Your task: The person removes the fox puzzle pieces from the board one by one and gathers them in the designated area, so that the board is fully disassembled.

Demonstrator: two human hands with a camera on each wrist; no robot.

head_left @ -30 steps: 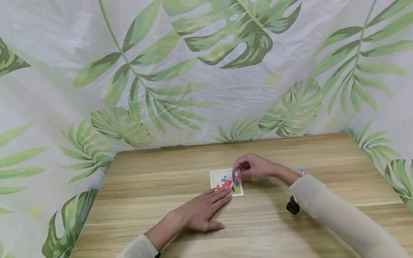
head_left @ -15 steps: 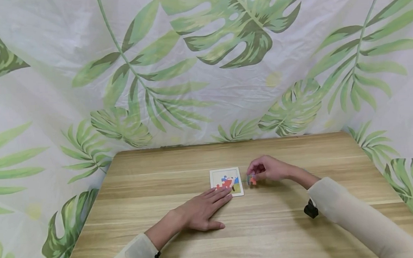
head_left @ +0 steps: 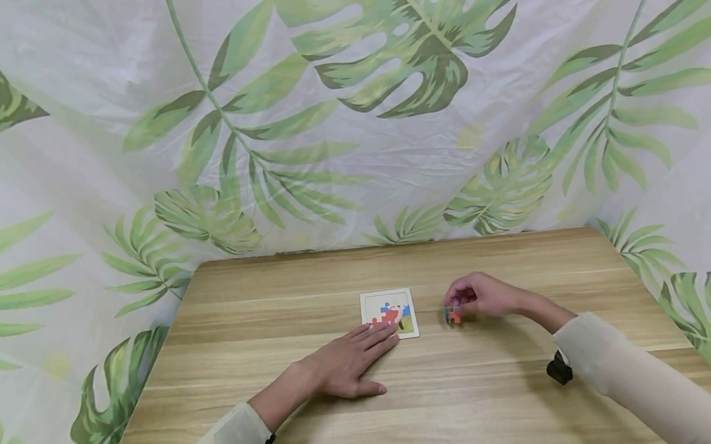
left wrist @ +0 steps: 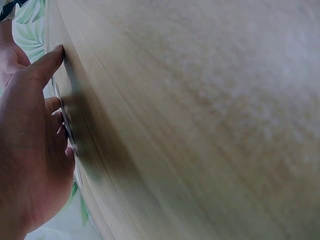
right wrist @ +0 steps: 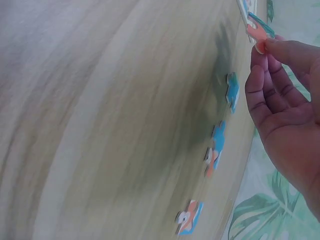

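Note:
A small white puzzle board with a partly filled colourful picture lies near the middle of the wooden table. My left hand lies flat on the table, fingers straight, its fingertips touching the board's near edge. To the right of the board, my right hand pinches an orange and blue puzzle piece just above the table. The right wrist view shows that piece at the fingertips, with three loose pieces lying on the wood below the palm.
A leaf-print cloth hangs behind and around the table. The table's far edge runs just behind the board. Bare wood lies to the left of the board and in front of both hands.
My right hand has drawn away from the board to the right, carrying the puzzle piece with it. The left hand has stayed put at the board's edge.

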